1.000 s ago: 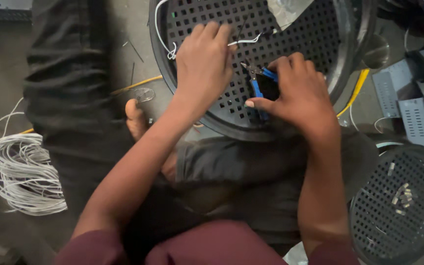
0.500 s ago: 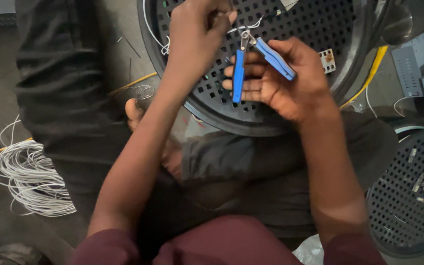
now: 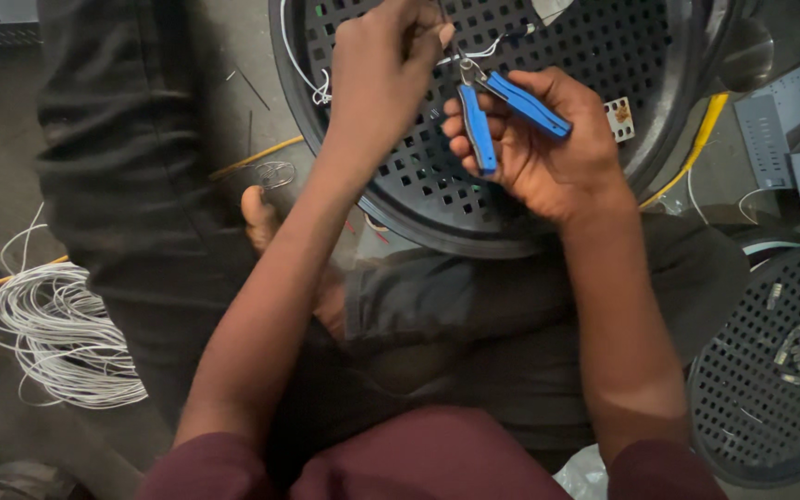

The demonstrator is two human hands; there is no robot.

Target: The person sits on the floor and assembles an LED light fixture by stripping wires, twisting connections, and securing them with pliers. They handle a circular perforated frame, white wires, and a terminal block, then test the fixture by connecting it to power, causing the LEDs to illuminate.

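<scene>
Head view looks down on a seated person with both hands raised over a round black perforated grille [image 3: 594, 65] that rests against the lap. The right hand [image 3: 548, 153] has its grip closed around blue-handled pliers [image 3: 502, 116]: the palm faces up, the fingers curl about 1 handle and the other handle lies across the thumb side, so the 2 handles stand spread in a narrow V. The pliers' metal nose points up toward the grille's far edge and meets a thin white wire [image 3: 483, 48] there; whether the nose bites the wire I cannot tell. The left hand [image 3: 381, 69] is closed in a pinch, fingertips just beside the pliers' nose, holding the same wire near the grille's top edge. More white wire loops down along the grille's left rim. A small pale connector block [image 3: 618, 115] sits on the grille just right of the right hand. On the floor at the left lies a coil of white wire [image 3: 57, 329]. A second perforated grille [image 3: 752, 389] lies at the lower right with small metal bits on it. A yellow cable [image 3: 692, 153] runs along the first grille's right rim.
</scene>
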